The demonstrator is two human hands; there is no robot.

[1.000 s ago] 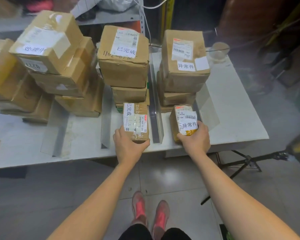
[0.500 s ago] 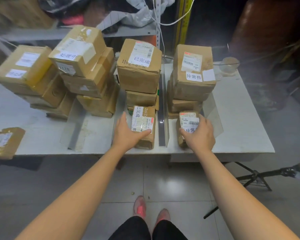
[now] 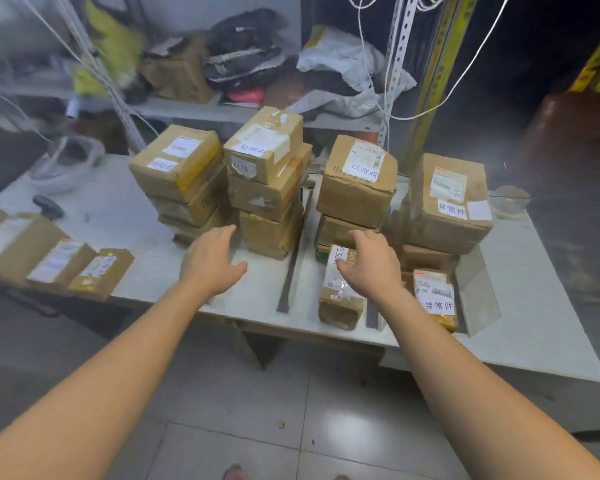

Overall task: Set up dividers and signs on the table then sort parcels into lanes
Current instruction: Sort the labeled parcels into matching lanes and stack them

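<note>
Head view: L hand [image 3: 210,261] is hovering w/ fingers spread and slack, gripping nothing, over bare table [image 3: 125,206] just in front of the 2nd stack [image 3: 267,188]. R hand [image 3: 371,263] is hanging the same way, loose and empty, over the small parcel [image 3: 340,303] lying at the front of the 3rd lane; can't tell if it's touching. Hands are well apart, one per lane.

The lanes are showing why everything's sitting where it is. The dark-based divider [image 3: 289,289] is running btwn the 2nd stack and the 3rd stack [image 3: 355,195], stopping those piles from mixing. A clear end divider [image 3: 477,292] is closing off the 4th stack [image 3: 447,220] on the R. Handwritten signs [image 3: 364,169] are riding on top of the piles, so each pile is labelling its own lane. The yellow-taped parcel [image 3: 435,306] is lying in front of the 4th stack, its sign matching that pile's. A far-L stack [image 3: 179,174] is standing just beside the 2nd.

My read: sorting's far along but not finished. A row of loose parcels [image 3: 59,263] is waiting at the table's L edge, apart from the lanes, prob. next for pickup.
</note>
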